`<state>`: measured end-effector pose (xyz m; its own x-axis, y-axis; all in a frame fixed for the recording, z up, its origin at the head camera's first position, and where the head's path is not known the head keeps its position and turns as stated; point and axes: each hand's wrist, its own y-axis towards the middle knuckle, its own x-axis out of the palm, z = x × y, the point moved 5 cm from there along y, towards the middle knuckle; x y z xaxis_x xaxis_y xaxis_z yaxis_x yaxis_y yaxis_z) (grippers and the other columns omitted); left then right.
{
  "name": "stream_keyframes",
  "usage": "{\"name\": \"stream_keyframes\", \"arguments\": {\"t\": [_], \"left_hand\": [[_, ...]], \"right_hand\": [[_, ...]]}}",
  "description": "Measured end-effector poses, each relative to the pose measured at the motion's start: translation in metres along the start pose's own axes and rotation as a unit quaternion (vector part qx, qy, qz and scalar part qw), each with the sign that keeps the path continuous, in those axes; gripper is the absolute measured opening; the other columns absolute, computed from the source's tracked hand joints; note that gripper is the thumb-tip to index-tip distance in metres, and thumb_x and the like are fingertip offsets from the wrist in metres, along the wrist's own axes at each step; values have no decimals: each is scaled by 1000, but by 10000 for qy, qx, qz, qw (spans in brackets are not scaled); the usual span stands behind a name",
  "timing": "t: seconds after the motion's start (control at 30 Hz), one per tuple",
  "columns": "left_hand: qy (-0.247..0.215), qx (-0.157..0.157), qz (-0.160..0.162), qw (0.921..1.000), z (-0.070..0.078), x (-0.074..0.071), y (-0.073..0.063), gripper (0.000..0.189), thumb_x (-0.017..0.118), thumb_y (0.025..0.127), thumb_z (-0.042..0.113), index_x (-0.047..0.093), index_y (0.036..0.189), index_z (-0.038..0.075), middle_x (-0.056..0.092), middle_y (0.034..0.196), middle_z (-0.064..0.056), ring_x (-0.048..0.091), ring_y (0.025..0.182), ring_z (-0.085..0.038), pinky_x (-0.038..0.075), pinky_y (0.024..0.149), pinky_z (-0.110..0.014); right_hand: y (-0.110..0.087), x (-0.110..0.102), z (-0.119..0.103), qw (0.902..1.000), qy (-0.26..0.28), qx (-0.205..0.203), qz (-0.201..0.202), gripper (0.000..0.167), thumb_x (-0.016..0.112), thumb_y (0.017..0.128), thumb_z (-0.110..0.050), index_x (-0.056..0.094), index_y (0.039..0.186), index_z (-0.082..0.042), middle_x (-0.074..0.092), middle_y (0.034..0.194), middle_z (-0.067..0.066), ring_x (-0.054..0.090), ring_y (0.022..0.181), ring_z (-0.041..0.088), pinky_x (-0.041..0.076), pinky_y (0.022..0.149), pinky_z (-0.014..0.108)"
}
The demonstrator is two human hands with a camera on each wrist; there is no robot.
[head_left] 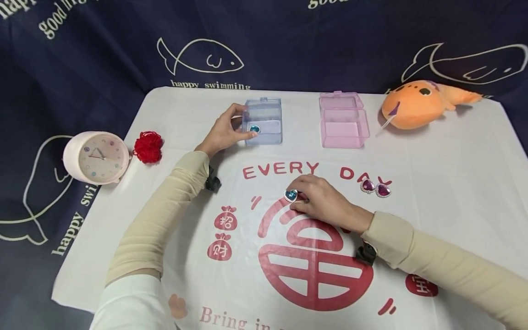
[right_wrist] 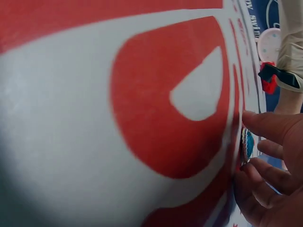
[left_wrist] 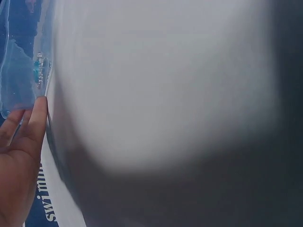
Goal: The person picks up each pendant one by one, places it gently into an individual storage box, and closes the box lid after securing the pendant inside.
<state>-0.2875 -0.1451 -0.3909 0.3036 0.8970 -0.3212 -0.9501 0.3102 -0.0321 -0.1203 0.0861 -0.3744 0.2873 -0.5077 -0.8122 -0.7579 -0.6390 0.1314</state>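
Observation:
In the head view my left hand [head_left: 224, 130] grips the left side of a clear blue plastic box [head_left: 270, 137], its lid standing up at the back. Inside the box lies a teal heart-shaped gem [head_left: 255, 129] with a silvery rim, close to my thumb. The left wrist view shows fingertips against the box wall [left_wrist: 19, 90] and the gem [left_wrist: 39, 71] through it. My right hand [head_left: 321, 199] pinches a second teal heart-shaped gem [head_left: 290, 196] between fingers and thumb, low over the printed cloth. In the right wrist view that gem [right_wrist: 247, 143] appears edge-on between the fingertips.
A clear pink box [head_left: 344, 135] stands with its lid up, right of the blue one. Two purple heart-shaped gems [head_left: 376, 188] lie beyond my right wrist. An orange plush toy [head_left: 416, 107] sits back right; a pink clock [head_left: 99, 157] and red yarn bundle [head_left: 148, 147] are left.

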Motion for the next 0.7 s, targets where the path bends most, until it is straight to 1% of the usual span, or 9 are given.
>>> {"name": "stream_keyframes", "arguments": {"t": [0.2, 0.33, 0.37, 0.47, 0.57, 0.6, 0.7], "left_hand": [[26, 59, 18, 10000, 2, 0, 1, 72, 80, 76, 1, 39, 136, 2, 47, 135, -18, 50, 132, -29, 46, 107, -42], [-43, 106, 20, 9999, 3, 1, 1, 72, 80, 75, 0, 40, 135, 1, 48, 134, -20, 51, 130, -30, 48, 106, -40], [-92, 90, -1, 9999, 6, 1, 0, 72, 80, 75, -1, 39, 135, 0, 47, 134, -21, 50, 131, -31, 47, 107, -41], [-114, 79, 13, 9999, 6, 1, 0, 72, 80, 75, -1, 39, 135, 0, 47, 135, -21, 50, 131, -31, 47, 107, -40], [-88, 37, 37, 9999, 5, 1, 0, 72, 80, 75, -1, 40, 135, 1, 48, 135, -20, 50, 131, -31, 47, 107, -40], [-57, 57, 70, 9999, 1, 0, 1, 72, 80, 75, 0, 40, 135, 2, 48, 134, -19, 51, 131, -29, 47, 107, -39], [-101, 76, 90, 9999, 0, 0, 1, 71, 80, 75, -1, 41, 134, 2, 49, 133, -19, 51, 130, -30, 47, 107, -40]], "right_hand": [[-2, 4, 0, 9998, -140, -92, 131, 20, 79, 80, -13, 72, 97, -5, 69, 98, 7, 64, 97, 22, 57, 84, 38], [-2, 5, -1, 9993, -233, -202, 225, 19, 79, 80, -14, 71, 95, -5, 68, 97, 7, 63, 97, 23, 57, 83, 37], [-2, 5, -1, 9992, -238, -201, 242, 18, 79, 80, -13, 71, 95, -6, 68, 97, 7, 63, 98, 23, 57, 83, 37], [-1, 5, -1, 9993, -230, -159, 266, 18, 79, 80, -12, 71, 95, -6, 69, 97, 7, 64, 98, 23, 57, 84, 38], [-1, 5, -1, 9995, -186, -94, 256, 18, 78, 81, -11, 71, 96, -6, 69, 97, 7, 64, 99, 23, 57, 86, 39], [-1, 6, -1, 9995, -170, -74, 253, 18, 78, 80, -11, 71, 96, -6, 69, 97, 7, 64, 99, 23, 57, 86, 39], [-1, 7, 0, 9996, -98, 16, 251, 18, 79, 80, -10, 71, 96, -6, 68, 97, 8, 64, 97, 22, 57, 84, 38]]}}
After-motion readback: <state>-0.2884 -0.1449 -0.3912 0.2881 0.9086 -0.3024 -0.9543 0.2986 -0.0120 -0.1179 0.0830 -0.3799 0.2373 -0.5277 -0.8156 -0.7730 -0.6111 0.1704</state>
